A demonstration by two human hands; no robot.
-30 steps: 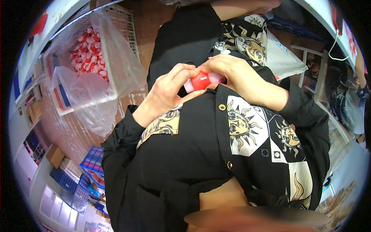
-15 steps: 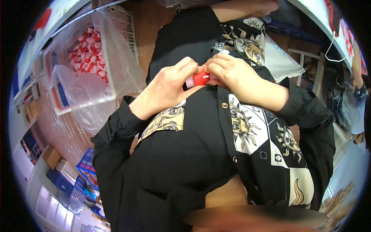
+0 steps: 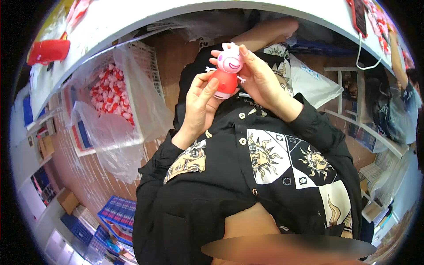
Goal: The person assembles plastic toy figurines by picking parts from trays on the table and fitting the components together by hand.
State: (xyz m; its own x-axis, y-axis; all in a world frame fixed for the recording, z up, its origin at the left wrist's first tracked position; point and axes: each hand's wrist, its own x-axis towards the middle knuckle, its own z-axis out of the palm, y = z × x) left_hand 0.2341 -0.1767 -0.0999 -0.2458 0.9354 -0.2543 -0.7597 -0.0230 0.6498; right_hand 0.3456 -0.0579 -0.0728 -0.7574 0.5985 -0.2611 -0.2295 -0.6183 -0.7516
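The left hand (image 3: 202,99) grips the toy pig (image 3: 224,81) by its red body, the right hand (image 3: 264,83) its head. Held above the black shirt (image 3: 194,190), it looks whole, head and arms on. Leftward, a plastic bag (image 3: 112,143) holds many pink-and-red pieces (image 3: 112,95), their completeness unclear.

Crate (image 3: 152,70) of figures (image 3: 112,95) left of the toy (image 3: 225,78), phone (image 3: 360,20) on tabletop (image 3: 132,11) at right

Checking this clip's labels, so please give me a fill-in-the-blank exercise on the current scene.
1. The left hand holds the toy by its ____ body.
2. The right hand is at the toy's ____ head.
3. The phone has a ____ cable.
4. The heap of pink-and-red pieces lies to the person's ____.

Missing words: red; pink; white; left.
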